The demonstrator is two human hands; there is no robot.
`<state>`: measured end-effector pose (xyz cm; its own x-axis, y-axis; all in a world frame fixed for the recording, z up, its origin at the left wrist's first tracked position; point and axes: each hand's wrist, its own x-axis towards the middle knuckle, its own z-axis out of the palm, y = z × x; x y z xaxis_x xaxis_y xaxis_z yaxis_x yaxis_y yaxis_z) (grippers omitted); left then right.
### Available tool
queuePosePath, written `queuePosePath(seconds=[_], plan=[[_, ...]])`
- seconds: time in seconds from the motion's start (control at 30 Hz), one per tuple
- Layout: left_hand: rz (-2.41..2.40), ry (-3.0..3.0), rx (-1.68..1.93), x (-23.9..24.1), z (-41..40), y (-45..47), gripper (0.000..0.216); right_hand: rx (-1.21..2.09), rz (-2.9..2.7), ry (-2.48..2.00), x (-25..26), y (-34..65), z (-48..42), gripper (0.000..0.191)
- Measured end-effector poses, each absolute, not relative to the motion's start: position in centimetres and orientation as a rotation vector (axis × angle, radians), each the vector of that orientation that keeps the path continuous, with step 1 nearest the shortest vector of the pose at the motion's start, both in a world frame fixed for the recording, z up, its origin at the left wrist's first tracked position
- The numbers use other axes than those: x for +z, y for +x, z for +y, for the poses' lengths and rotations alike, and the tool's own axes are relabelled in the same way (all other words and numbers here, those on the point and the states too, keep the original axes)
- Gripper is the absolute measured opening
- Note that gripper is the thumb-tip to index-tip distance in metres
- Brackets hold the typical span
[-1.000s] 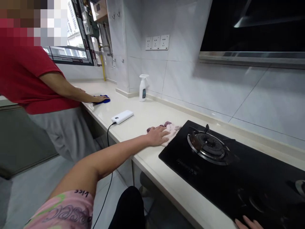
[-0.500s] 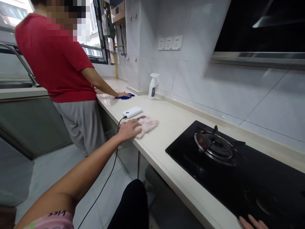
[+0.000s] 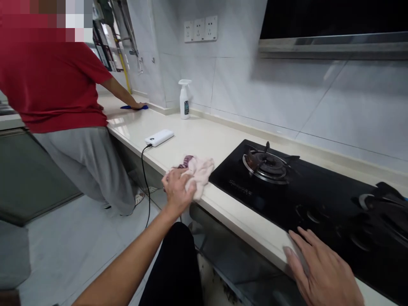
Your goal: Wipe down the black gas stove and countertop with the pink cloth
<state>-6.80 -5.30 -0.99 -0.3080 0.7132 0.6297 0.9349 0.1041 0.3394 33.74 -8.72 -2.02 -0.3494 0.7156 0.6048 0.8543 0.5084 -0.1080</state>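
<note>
My left hand [image 3: 177, 189] is closed on a crumpled pink cloth [image 3: 199, 172] at the front edge of the cream countertop [image 3: 204, 140], just left of the black gas hob [image 3: 318, 199]. My right hand [image 3: 321, 272] lies flat with fingers spread on the counter's front edge, its fingertips touching the hob's glass. It holds nothing. The near burner [image 3: 263, 163] sits a little to the right of the cloth.
A white power bank [image 3: 159, 137] with a black cable [image 3: 145, 182] lies further along the counter, and a white spray bottle [image 3: 184, 100] stands by the tiled wall. A person in a red shirt [image 3: 51, 80] presses a blue cloth [image 3: 132, 107] on the far counter.
My left hand has drawn the pink cloth from beside the power bank to the counter's front edge by the hob. My right hand is now in full view. The other person's blue cloth moved further back.
</note>
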Motion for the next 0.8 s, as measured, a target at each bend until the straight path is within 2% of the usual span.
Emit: queuePosePath(seconds=[0.2,0.37,0.5,0.57,0.63,0.7,0.8], plan=[[-1.789,-2.091,-1.000,-2.6,-8.5,4.6,0.034,-0.101,-2.024,-1.269,-0.1,32.8,-8.8,0.039],[-1.572,-2.447,-0.956,-1.8,-9.6,9.3,0.048,0.022,-2.119,-0.994,2.0,28.0,-8.2,0.043],[-1.569,-2.623,-1.346,0.5,-9.3,5.7,0.041,0.043,-2.298,-1.013,1.6,23.7,-7.5,0.061],[-1.678,-2.442,-1.654,1.8,-8.3,2.5,0.034,-0.031,-2.351,-1.144,1.8,22.0,-7.5,0.071],[-1.761,-2.168,-1.785,2.8,-6.5,-0.3,0.029,-0.075,-2.398,-1.254,2.6,20.5,-7.4,0.076],[-1.805,-2.140,-1.660,3.5,-4.3,-2.1,0.031,-0.094,-2.446,-1.281,3.4,19.3,-7.3,0.071],[-1.884,-2.245,-1.234,3.8,-1.1,-3.1,0.034,-0.159,-2.456,-1.234,3.8,18.4,-6.9,0.064]])
